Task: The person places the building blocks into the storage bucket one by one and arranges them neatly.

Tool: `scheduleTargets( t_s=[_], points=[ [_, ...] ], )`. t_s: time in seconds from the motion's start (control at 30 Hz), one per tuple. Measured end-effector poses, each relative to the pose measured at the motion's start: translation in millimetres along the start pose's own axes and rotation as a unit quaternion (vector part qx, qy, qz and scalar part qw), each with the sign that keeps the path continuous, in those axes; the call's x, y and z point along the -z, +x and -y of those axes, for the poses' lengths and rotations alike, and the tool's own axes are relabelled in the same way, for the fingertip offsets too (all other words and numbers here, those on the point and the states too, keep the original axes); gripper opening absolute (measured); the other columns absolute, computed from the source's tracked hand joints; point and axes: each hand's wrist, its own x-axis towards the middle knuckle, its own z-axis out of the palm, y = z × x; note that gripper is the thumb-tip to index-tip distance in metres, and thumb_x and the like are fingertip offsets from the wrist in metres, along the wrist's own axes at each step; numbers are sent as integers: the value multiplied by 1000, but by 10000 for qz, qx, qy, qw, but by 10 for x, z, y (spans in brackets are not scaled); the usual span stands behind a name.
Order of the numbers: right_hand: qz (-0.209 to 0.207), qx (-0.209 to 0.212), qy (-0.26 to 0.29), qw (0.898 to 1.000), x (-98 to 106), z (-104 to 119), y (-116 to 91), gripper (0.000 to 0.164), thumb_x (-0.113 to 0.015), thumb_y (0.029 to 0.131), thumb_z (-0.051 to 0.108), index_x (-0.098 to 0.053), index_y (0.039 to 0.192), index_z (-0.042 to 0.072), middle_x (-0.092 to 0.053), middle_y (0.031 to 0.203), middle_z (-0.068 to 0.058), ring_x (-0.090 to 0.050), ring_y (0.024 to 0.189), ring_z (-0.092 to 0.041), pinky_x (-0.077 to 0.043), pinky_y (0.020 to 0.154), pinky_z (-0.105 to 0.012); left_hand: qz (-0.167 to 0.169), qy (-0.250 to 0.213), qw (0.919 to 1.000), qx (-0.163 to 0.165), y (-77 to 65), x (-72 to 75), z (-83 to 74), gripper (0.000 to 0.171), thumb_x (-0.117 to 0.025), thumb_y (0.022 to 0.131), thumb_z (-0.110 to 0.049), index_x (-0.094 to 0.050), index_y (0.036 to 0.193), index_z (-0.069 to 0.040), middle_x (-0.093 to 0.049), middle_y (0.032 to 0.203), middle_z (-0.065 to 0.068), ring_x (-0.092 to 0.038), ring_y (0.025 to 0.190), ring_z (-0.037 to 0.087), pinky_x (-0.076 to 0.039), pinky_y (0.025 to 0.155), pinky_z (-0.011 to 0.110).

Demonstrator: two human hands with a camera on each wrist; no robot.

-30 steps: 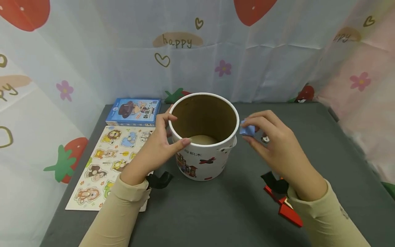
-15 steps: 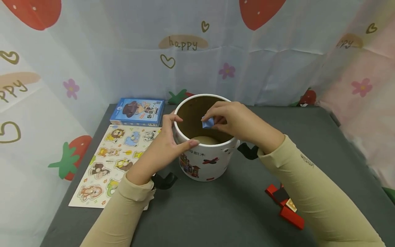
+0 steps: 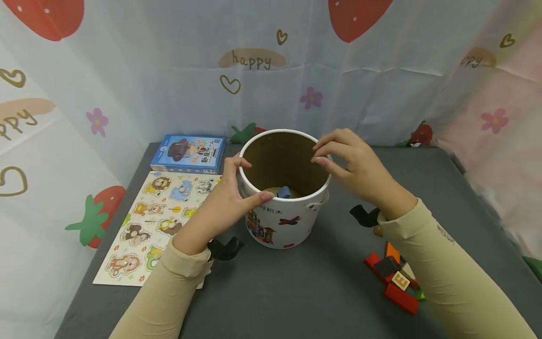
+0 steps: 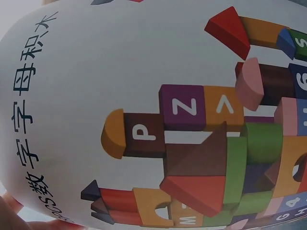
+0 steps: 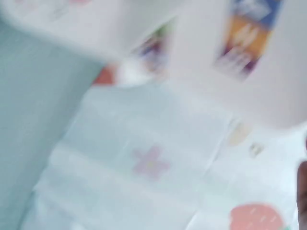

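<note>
**Blue block dropped in the bucket, hands at the rim**

Left hand (image 3: 224, 200) curled round the near-left wall of the white bucket (image 3: 282, 221), thumb at the rim, fingertips on the printed side, steadying it. Right hand (image 3: 360, 167) poised over the right part of the rim, fingers loosely bent, grasping nothing. Blue block (image 3: 283, 191) lying on the bucket floor beside a pale round piece, touching neither hand. Bucket upright near the middle of the counter (image 3: 305, 292), slightly toward the far edge. Left wrist view filled by the bucket wall (image 4: 96, 96) with its printed toy-block picture and a line of characters; right wrist view too blurred to read beyond patterned cloth.

Loose blocks (image 3: 394, 280), red, orange and lettered, clustered toward the near right corner of the counter, well apart from the bucket. Animal puzzle board (image 3: 148, 226) along the left edge; blue card box (image 3: 188, 153) at the far left corner, just beyond the board.

Step in hand, as judged: one block just let go into the bucket, filling barely begun. Next move, as judged: a reach of the free right hand back to the loose blocks at the near right, a pinch on one piece, with the left hand bracing the light bucket against tipping.
</note>
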Motion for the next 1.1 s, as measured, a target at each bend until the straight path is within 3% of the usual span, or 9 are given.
scheduleTargets(
  t_s=[0.1,0.2,0.33,0.43,0.57,0.63,0.8,0.97,1.1],
  points=[
    [-298,-566,-183,9978,120,-147,-241,6,-66,90,10,-63,96,13,-55,104,1,-49,100,-17,-38,85,-38,14,24,10000,20,8,0,2,80,-65,76,-66,-20,130,-27,-32,141,17,-53,108,30,-46,86,51],
    [320,-1518,-377,9872,211,-304,-532,6,-60,95,21,-58,99,17,-53,99,5,-51,92,-14,-42,80,-38,38,-3,10000,5,7,-5,5,80,-66,77,-65,-20,130,-28,-31,142,17,-53,109,30,-46,86,51],
    [1845,-2288,-707,9532,242,-524,-923,8,-62,94,27,-62,100,21,-58,93,10,-56,82,-9,-48,72,-36,76,-59,10000,-6,4,1,-2,79,-66,77,-64,-19,130,-28,-28,143,17,-51,111,31,-44,87,52],
    [2937,-2602,-728,9169,215,-659,-1213,16,-68,89,26,-67,103,18,-63,92,6,-59,78,-11,-49,67,-36,128,-117,9998,-1,-1,6,-8,79,-66,78,-63,-19,131,-27,-26,144,17,-50,113,30,-43,89,52],
    [3723,-2671,-792,8853,157,-754,-1531,29,-76,82,27,-67,107,15,-63,104,-8,-60,80,-20,-48,67,-41,164,-186,9997,-9,1,4,-18,80,-67,78,-61,-19,132,-27,-24,145,15,-49,114,30,-44,89,52],
    [3722,-2516,-891,8889,126,-774,-1618,27,-78,79,23,-68,104,17,-62,105,-10,-59,80,-22,-47,67,-42,154,-204,9997,-13,3,5,-21,80,-68,78,-61,-19,132,-27,-23,146,14,-48,115,30,-44,89,52],
    [3154,-2230,-1046,9164,131,-738,-1571,21,-79,78,14,-70,96,18,-60,95,0,-57,75,-15,-48,63,-37,162,-228,9996,-13,2,7,-14,80,-67,78,-61,-19,132,-26,-23,146,15,-48,115,30,-43,90,52],
    [2315,-2099,-1044,9442,251,-497,-1207,18,-74,85,15,-67,101,19,-58,100,2,-56,76,-13,-47,64,-34,176,-226,9996,-33,6,-2,1,80,-68,78,-61,-20,132,-27,-24,145,16,-48,114,31,-43,89,52],
    [1241,-1787,-1099,9698,366,-186,-785,19,-72,86,14,-63,102,18,-49,107,-1,-51,80,-16,-45,68,-35,172,-231,9996,-40,17,-10,7,80,-67,78,-61,-19,131,-27,-25,145,16,-49,114,31,-44,88,52]
  ],
)
